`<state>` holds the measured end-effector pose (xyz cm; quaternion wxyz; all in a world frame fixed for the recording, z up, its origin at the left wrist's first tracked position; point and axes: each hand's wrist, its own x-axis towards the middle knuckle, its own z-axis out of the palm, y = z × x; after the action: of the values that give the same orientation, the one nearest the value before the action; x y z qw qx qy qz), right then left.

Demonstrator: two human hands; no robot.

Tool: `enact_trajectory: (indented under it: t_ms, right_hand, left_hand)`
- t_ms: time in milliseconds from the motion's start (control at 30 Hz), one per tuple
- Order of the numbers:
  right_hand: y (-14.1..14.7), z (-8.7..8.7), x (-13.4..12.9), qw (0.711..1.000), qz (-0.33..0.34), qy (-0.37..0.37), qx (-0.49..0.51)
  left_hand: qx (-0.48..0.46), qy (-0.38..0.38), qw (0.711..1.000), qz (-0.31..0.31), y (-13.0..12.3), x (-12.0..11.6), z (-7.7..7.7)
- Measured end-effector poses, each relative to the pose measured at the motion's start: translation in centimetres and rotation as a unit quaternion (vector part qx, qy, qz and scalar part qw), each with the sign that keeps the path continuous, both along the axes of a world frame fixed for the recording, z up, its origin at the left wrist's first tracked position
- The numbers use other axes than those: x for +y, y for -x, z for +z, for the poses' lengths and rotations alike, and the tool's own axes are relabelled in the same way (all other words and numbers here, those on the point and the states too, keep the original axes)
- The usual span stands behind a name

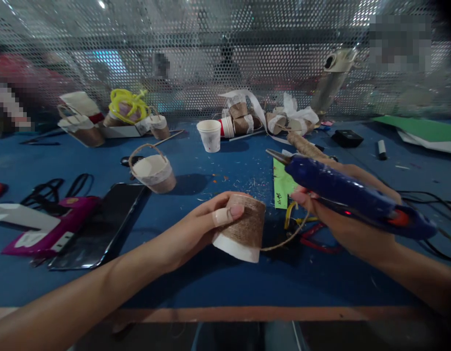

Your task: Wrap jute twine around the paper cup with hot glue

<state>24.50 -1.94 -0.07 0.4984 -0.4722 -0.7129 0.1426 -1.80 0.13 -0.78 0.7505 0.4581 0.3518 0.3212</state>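
Observation:
My left hand [214,217] is closed round a paper cup [243,226] wrapped in brown twine, with a white band bare at its lower end. A bandage covers the left thumb. From the cup a loose strand of twine [287,239] curves up to my right hand [342,209], which pinches it. That same hand grips a blue hot glue gun [331,183] with a small red light lit. The gun's metal nozzle points left, above and apart from the cup. Behind it, partly covered, lies a spool of twine [304,145].
A finished-looking basket cup [156,173] stands left of centre, near a white cup [210,136]. A phone [101,229] and a purple tool [50,229] lie at left. Red-handled scissors [320,241] and a green paper strip [282,183] sit on the blue table [196,287]. Perforated metal screens the back.

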Motion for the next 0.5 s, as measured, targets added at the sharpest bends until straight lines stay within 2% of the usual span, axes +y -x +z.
enact_trajectory:
  t_ms: [100,200,267,433,500]
  right_hand:
    - [-0.2,0.1,0.3,1.000,0.010,0.012,-0.013]
    - [-0.6,-0.5,1.3,0.995,0.049,0.061,-0.058]
    - [-0.9,-1.0,1.9,0.994,0.049,0.067,-0.067]
    - [-0.9,-0.7,1.5,0.997,-0.015,0.053,-0.046]
    - [-1.0,-0.3,0.8,0.998,0.005,0.056,-0.029]
  left_hand:
    - [-0.002,0.008,1.000,0.009,-0.2,0.1,0.0]
    - [-0.009,0.021,1.000,0.011,-0.2,0.1,-0.1]
    - [-0.008,0.034,0.999,0.019,-0.1,0.1,-0.2]
    - [-0.017,0.062,0.993,0.103,0.1,0.3,0.0]
    - [-0.015,0.076,0.987,0.144,0.0,0.4,0.2]
